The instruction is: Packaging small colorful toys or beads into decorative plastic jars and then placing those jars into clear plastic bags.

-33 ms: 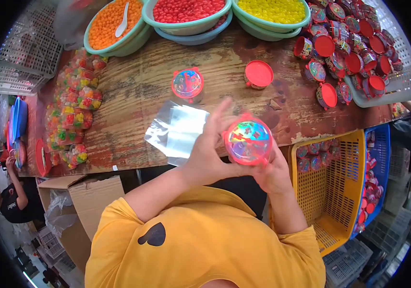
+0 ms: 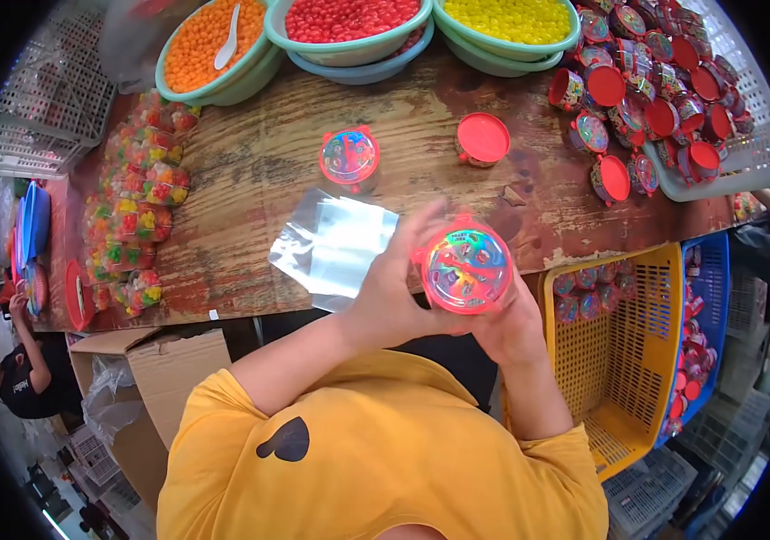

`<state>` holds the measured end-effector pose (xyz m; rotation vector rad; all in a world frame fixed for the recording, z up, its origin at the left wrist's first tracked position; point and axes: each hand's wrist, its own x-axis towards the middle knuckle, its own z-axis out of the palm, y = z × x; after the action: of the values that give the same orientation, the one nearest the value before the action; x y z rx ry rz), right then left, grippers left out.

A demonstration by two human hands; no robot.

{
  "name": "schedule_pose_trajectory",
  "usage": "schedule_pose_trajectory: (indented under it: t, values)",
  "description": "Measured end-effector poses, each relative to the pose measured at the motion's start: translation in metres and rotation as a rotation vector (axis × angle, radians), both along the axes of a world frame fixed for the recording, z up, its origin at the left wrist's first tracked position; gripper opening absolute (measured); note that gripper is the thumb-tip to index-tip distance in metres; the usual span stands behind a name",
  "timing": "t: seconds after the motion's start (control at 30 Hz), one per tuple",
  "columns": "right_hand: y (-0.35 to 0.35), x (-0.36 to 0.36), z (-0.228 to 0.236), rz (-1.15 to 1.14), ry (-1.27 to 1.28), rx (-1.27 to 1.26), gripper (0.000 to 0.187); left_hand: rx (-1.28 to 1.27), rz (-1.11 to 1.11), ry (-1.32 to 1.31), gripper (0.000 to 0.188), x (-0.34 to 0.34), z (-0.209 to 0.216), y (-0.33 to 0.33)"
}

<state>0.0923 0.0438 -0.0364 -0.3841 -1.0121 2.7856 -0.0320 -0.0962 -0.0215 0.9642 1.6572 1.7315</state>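
Over the table's near edge I hold a round plastic container [image 2: 467, 270] with a red rim, small red tabs and a shiny, rainbow-coloured top. My right hand [image 2: 514, 326] grips it from the right and below. My left hand [image 2: 389, 292] curves round its left side, thumb along the lower edge, fingertips blurred. A similar container [image 2: 349, 157] stands farther off with its shiny top up. Another container [image 2: 483, 139], to its right, shows a plain red face. Beside my left hand lie clear plastic bags [image 2: 344, 241].
Basins of orange [image 2: 196, 58], red [image 2: 349, 20] and yellow [image 2: 506, 22] sweets line the back. Many containers [image 2: 646, 99] are heaped at right by a white crate [image 2: 754, 162]. Packed sweets [image 2: 142, 216] stand left. A yellow basket [image 2: 614, 360] and cardboard box [image 2: 183, 369] sit below. Someone [image 2: 30, 369] is far left.
The held container has tilted a little, so the glare on its top has shifted and its pattern shows more clearly. My left fingers have moved slightly to the right.
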Motion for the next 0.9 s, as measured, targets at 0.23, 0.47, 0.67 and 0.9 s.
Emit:
schedule_pose_trajectory:
  t: [0.23, 0.47, 0.67, 0.9]
  values:
    - [-0.005, 0.018, -0.001, 0.041, 0.066, -0.197, 0.099, -0.113, -0.043, 0.24, 0.09, 0.006, -0.007, 0.008]
    - [0.023, 0.024, 0.005, -0.035, 0.032, 0.05, 0.123, -0.054, -0.206, 0.501, 0.083, -0.009, 0.022, 0.021]
    - [0.085, 0.092, 0.005, -0.134, -0.148, 0.358, 0.115, -0.175, -0.491, 0.66, 0.098, 0.012, 0.029, 0.059]
    - [0.188, 0.286, -0.149, -0.489, -0.85, 0.392, 0.054, -0.274, 0.062, 0.484, 0.052, -0.041, 0.01, -0.011]
